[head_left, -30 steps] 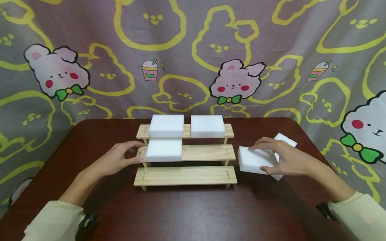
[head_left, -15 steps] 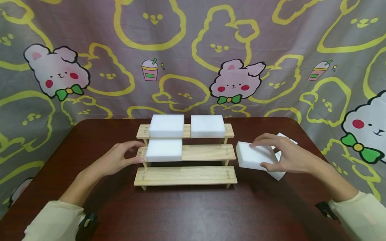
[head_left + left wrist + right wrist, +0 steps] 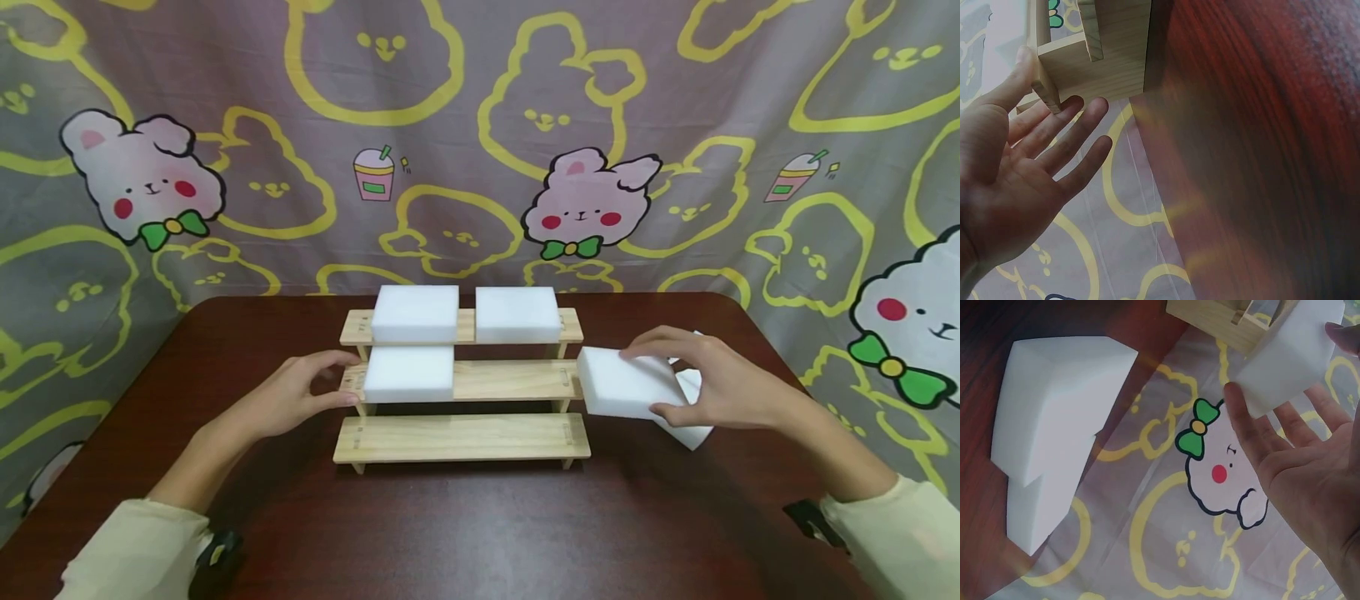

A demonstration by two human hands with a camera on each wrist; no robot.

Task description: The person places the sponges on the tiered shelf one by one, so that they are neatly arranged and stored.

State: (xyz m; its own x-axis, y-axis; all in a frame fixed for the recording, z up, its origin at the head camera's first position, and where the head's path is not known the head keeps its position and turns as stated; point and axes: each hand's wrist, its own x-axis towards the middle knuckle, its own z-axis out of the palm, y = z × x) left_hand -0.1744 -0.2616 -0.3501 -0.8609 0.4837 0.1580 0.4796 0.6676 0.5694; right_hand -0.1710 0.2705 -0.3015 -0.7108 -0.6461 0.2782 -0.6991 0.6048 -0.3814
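A three-tier wooden stand (image 3: 461, 438) stands on the table. My left hand (image 3: 292, 398) pinches the left end of its middle tier between thumb and fingers; in the left wrist view the other fingers are spread beside the wood. My right hand (image 3: 723, 387) grips a white foam block (image 3: 626, 383) between thumb and fingers. This block is raised and slightly tilted, its left edge close to the right end of the middle tier; whether they touch, I cannot tell. On the top tier sit two similar blocks, a left one (image 3: 415, 313) and a right one (image 3: 517, 315). Another foam block (image 3: 408, 373) rests on the middle tier's left half.
More white foam blocks lie on the dark red-brown table (image 3: 480, 533) beyond my right hand, partly hidden by it. In the right wrist view one loose block (image 3: 1060, 400) overlaps another (image 3: 1041, 506). A patterned curtain (image 3: 465, 125) hangs behind the table.
My right hand has lifted the foam block and moved it left, toward the stand's middle tier. The left hand has stayed at the stand's left end.
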